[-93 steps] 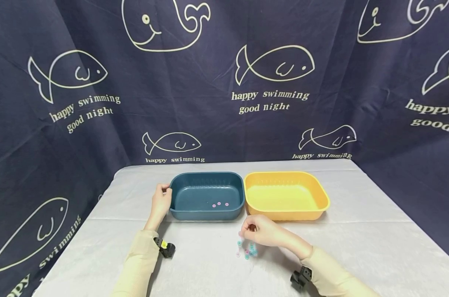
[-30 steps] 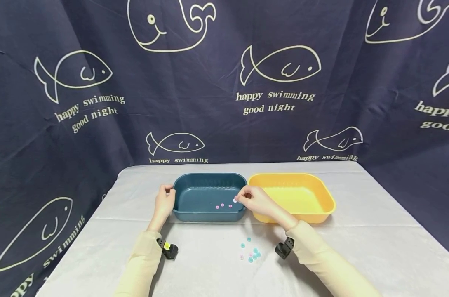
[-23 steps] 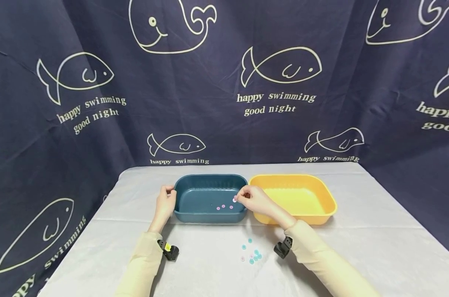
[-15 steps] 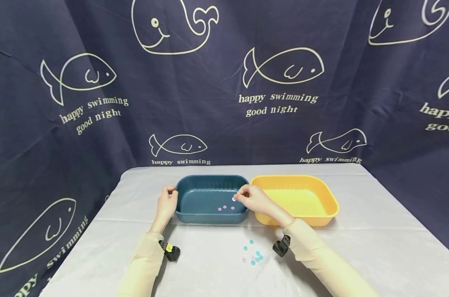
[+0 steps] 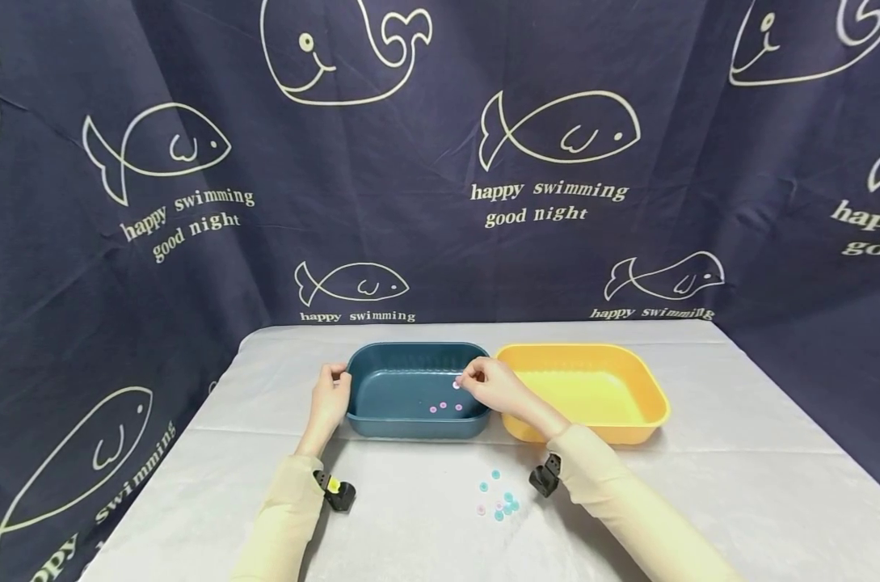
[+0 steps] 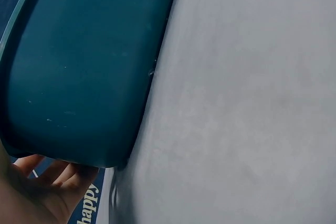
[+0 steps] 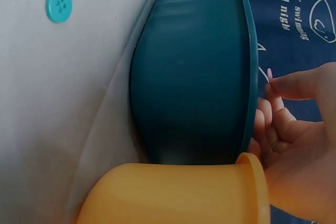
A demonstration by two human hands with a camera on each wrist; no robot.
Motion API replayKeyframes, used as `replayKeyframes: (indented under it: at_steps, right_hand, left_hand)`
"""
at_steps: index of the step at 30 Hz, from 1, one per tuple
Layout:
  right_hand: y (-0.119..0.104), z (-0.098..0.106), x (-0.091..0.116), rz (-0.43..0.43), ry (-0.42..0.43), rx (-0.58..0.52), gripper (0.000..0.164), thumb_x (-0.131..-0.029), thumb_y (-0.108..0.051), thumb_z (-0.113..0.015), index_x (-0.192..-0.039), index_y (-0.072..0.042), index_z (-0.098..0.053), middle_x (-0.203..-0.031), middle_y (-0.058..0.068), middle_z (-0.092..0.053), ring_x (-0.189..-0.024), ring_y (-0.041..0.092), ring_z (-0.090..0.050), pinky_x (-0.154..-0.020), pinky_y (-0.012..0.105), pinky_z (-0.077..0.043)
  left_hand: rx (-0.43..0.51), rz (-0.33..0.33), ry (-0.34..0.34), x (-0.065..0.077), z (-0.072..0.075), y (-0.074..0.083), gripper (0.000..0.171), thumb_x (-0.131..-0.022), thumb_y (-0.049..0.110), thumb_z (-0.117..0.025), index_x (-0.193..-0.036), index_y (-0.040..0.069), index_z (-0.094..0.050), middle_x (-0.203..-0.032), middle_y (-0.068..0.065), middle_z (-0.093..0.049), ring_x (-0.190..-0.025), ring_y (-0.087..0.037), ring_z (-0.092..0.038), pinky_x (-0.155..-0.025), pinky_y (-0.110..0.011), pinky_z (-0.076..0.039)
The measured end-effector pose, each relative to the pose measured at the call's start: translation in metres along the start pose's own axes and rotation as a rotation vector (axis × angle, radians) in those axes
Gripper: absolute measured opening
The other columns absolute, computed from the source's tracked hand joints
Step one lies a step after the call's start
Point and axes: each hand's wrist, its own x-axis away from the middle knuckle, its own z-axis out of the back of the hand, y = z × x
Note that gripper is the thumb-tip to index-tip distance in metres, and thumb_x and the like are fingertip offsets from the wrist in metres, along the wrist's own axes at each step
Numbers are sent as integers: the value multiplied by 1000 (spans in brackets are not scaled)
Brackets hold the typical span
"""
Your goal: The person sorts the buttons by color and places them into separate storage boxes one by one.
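Note:
Over the right end of the dark blue plastic tub, my right hand pinches a small pink button between thumb and fingertip. The right wrist view shows this pink button edge-on, above the tub's rim. Several pink buttons lie on the tub floor below. At the tub's left end, my left hand holds the rim. In the left wrist view, fingers of the left hand sit against the outside of the tub wall; the thumb is mostly out of sight.
A yellow tub stands directly to the right of the blue one. On the white-covered table in front lie several turquoise buttons and two pale pink buttons. A dark blue printed curtain hangs behind.
About three seconds ago my right hand was at the loose buttons on the table; now it is over the blue tub with a pink button. The left hand keeps its hold on the rim.

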Motion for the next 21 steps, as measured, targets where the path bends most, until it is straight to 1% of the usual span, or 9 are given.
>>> replayKeyframes:
  at_steps: [1, 4, 7, 12, 15, 18, 21]
  right_hand:
    - [0, 0, -1, -6, -1, -3, 20, -90, -14, -59, -74, -3, -59, -70, 2, -51, -64, 13, -45, -58, 23, -36]
    - [1, -1, -4, -13, 0, -17, 19, -90, -12, -58, -74, -3, -59, -73, 5, -56, -63, 13, -45, -56, 24, -35]
    - [1, -2, -6, -8, -2, -22, 19, -90, -11, -57, -73, -2, -60, -81, 10, -63, -63, 13, -45, -55, 24, -34]
    - [0, -1, -9, 41, 14, 17, 23, -90, -8, -55, -67, -3, -55, -84, 12, -65, -63, 12, -46, -56, 24, -33]
    - [3, -1, -13, 62, 34, 41, 21, -89, -8, -55, -69, -3, -58, -81, 10, -65, -62, 12, -45, -56, 24, -34]
    - [4, 0, -15, 71, 40, 62, 22, -89, -10, -56, -68, -4, -57, -73, 5, -61, -59, 11, -43, -56, 23, -34]
    - [3, 1, -17, 78, 37, 76, 27, -90, -11, -57, -64, -6, -52, -66, 2, -54, -56, 12, -40, -56, 23, -33]
  left_hand:
    - [1, 1, 0, 0, 0, 0, 34, -97, 15, -37, -125, -2, -44, -125, -24, -50, -114, -38, -54, -93, -48, -45]
    - [2, 0, 3, 1, 0, 0, 33, -97, 14, -37, -125, -2, -45, -124, -25, -51, -113, -39, -54, -93, -48, -45]
    - [0, 0, 7, 1, 0, 1, 33, -97, 14, -37, -124, -2, -45, -124, -25, -51, -113, -39, -54, -93, -48, -45]
    - [-8, -4, 12, 0, 0, 0, 34, -97, 15, -37, -124, -3, -45, -124, -25, -51, -113, -38, -54, -93, -48, -45]
    - [0, -3, 12, 1, 0, 0, 33, -97, 15, -38, -124, -2, -46, -124, -24, -51, -113, -38, -54, -93, -48, -45]
    - [2, -7, 18, 1, 0, 0, 33, -97, 15, -38, -123, -2, -46, -123, -25, -52, -112, -39, -55, -93, -49, -45]
    - [2, -10, 22, 0, 0, -1, 32, -97, 14, -38, -123, -3, -46, -122, -25, -52, -112, -39, -55, -92, -49, -45]
